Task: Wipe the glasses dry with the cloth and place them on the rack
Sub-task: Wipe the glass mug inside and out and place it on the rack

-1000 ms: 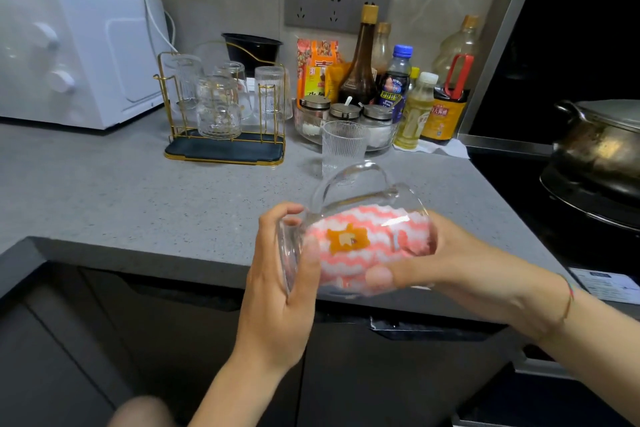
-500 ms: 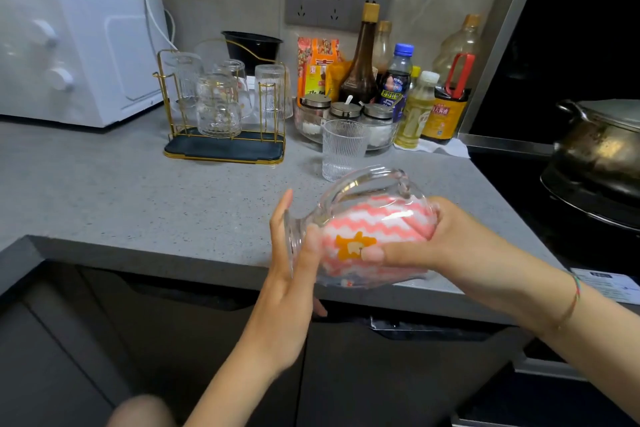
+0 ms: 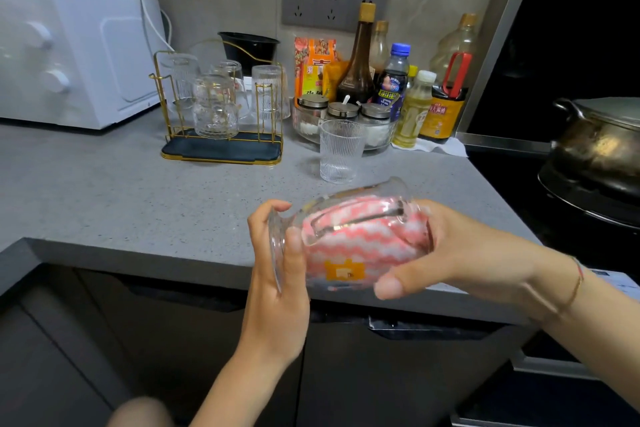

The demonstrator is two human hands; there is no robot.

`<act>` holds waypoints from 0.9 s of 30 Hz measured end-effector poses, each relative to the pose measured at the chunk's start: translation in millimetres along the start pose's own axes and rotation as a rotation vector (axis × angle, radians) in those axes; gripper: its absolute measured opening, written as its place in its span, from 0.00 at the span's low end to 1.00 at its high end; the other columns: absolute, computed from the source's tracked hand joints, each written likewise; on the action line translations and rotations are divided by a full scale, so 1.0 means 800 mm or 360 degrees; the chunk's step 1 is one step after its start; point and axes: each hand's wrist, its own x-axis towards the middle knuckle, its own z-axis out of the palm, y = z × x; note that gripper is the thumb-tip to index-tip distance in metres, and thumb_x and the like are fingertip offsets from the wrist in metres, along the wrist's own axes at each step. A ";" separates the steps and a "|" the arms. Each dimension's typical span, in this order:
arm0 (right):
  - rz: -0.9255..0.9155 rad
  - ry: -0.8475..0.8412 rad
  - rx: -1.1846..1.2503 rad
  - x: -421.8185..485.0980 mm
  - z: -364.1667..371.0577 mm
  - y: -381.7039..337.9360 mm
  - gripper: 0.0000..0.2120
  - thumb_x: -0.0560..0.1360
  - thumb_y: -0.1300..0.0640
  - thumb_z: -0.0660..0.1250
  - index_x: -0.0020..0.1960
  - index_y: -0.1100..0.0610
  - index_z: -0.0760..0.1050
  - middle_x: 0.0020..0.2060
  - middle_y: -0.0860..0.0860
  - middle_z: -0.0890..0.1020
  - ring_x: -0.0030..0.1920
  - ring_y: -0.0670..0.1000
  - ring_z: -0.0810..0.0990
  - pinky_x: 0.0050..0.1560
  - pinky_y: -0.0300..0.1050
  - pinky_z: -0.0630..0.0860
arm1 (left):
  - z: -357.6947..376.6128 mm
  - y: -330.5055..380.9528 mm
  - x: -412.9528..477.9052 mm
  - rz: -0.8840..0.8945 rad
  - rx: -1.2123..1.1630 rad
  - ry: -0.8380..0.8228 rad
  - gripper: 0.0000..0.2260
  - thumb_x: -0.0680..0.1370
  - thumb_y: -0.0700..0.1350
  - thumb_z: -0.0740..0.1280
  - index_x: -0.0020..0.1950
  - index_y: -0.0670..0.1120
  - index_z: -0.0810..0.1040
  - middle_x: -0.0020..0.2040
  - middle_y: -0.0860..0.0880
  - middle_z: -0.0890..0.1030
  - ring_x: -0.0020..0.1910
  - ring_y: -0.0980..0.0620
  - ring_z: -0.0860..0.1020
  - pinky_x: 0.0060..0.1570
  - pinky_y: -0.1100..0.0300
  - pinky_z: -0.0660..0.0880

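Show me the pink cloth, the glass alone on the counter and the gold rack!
pink cloth (image 3: 360, 243): head view, zigzag stripes above its orange patch.
lone glass (image 3: 341, 152): head view, middle of its ribbed side.
gold rack (image 3: 242, 149): head view, bare dark base tray.

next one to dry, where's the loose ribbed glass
Head view, centre: the ribbed glass stands on the counter right of the gold rack, before the condiment jars.

Right hand (image 3: 478, 253) partly hidden inside mug (image 3: 346, 236), pot (image 3: 602, 146) cut off at right edge
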 end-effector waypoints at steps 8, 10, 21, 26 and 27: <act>-0.0049 -0.0132 0.0408 0.000 -0.010 0.013 0.34 0.61 0.38 0.76 0.63 0.52 0.77 0.56 0.50 0.83 0.59 0.50 0.80 0.60 0.46 0.76 | -0.009 -0.004 0.003 0.0291 0.0097 -0.0122 0.20 0.75 0.72 0.52 0.61 0.65 0.61 0.54 0.67 0.75 0.49 0.57 0.81 0.41 0.58 0.81; -0.0055 0.0047 0.0338 0.001 -0.007 0.017 0.30 0.58 0.41 0.79 0.57 0.50 0.81 0.55 0.51 0.84 0.56 0.51 0.82 0.56 0.43 0.78 | -0.008 -0.001 0.003 0.0241 0.0088 -0.0146 0.19 0.73 0.73 0.53 0.61 0.68 0.61 0.54 0.66 0.75 0.49 0.57 0.81 0.42 0.59 0.80; -0.0077 0.0184 -0.0006 0.002 0.001 0.011 0.20 0.63 0.64 0.76 0.53 0.51 0.83 0.52 0.50 0.85 0.55 0.48 0.83 0.53 0.36 0.77 | -0.026 0.015 0.011 -0.0629 -0.0218 -0.0430 0.45 0.56 0.82 0.57 0.71 0.65 0.62 0.60 0.63 0.79 0.50 0.58 0.80 0.30 0.63 0.74; -0.0050 0.0271 -0.0065 0.000 0.012 0.009 0.21 0.63 0.71 0.73 0.51 0.53 0.81 0.50 0.50 0.85 0.53 0.48 0.84 0.50 0.33 0.77 | -0.025 -0.002 0.016 -0.0513 -0.0242 -0.0178 0.33 0.66 0.71 0.58 0.60 0.49 0.74 0.50 0.50 0.82 0.42 0.54 0.78 0.26 0.64 0.70; -0.0045 0.0282 -0.0073 0.000 0.010 0.009 0.22 0.63 0.71 0.73 0.53 0.53 0.80 0.51 0.50 0.85 0.53 0.48 0.83 0.51 0.34 0.77 | -0.021 -0.004 0.016 -0.0407 -0.0224 -0.0093 0.29 0.67 0.69 0.60 0.57 0.49 0.73 0.45 0.54 0.81 0.39 0.56 0.76 0.26 0.65 0.69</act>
